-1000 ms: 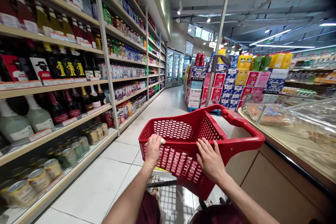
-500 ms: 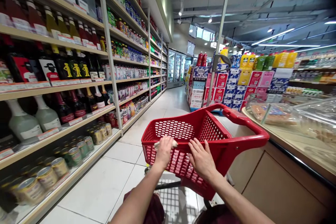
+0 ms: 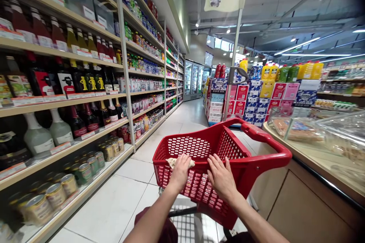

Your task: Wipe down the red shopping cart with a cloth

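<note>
A red plastic shopping cart basket (image 3: 199,147) stands in front of me in a shop aisle, and I see nothing inside it. My left hand (image 3: 180,171) is closed on a small beige cloth (image 3: 173,162) and presses it against the basket's near rim. My right hand (image 3: 221,176) lies flat, fingers spread, on the same rim just to the right of the left hand. The cart's red handle (image 3: 266,140) curves round on the right side.
Shelves of bottles and cans (image 3: 71,95) run along the left. A counter with clear food covers (image 3: 316,136) is on the right. Stacked drink boxes (image 3: 248,97) and a flag pole (image 3: 232,64) stand ahead. The white tiled aisle floor (image 3: 182,117) leads to fridges (image 3: 192,79).
My left hand with the cloth slid right along the rim, from the left corner toward the middle. My right hand stayed on the rim. The view tilted slightly down.
</note>
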